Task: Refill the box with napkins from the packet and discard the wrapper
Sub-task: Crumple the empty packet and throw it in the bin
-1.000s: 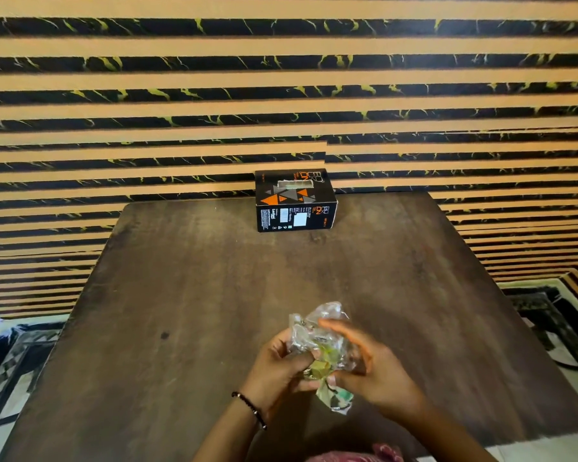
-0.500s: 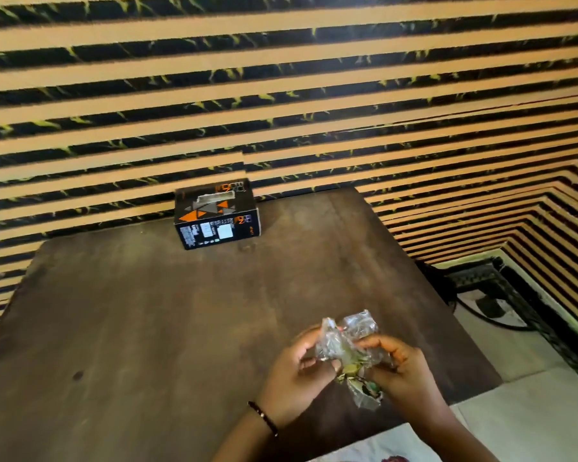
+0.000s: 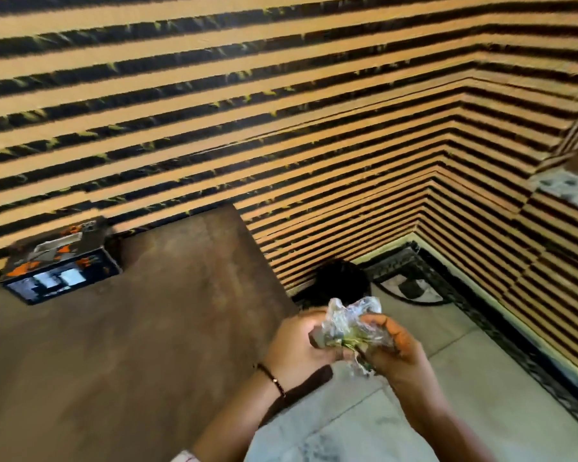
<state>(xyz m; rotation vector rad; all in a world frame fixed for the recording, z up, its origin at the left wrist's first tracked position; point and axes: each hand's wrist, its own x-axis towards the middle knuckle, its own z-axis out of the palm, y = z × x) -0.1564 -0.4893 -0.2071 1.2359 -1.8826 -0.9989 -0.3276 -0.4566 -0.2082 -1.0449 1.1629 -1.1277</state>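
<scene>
Now both hands squeeze the crumpled clear plastic wrapper [image 3: 349, 323] between them: left hand [image 3: 299, 345] and right hand [image 3: 389, 348] curl around it, likely compacting it for discarding. The black-and-orange cardboard box [image 3: 62, 266] sits far left on the brown desk [image 3: 141, 345].

Warm light, motion blur, edges bowed
</scene>
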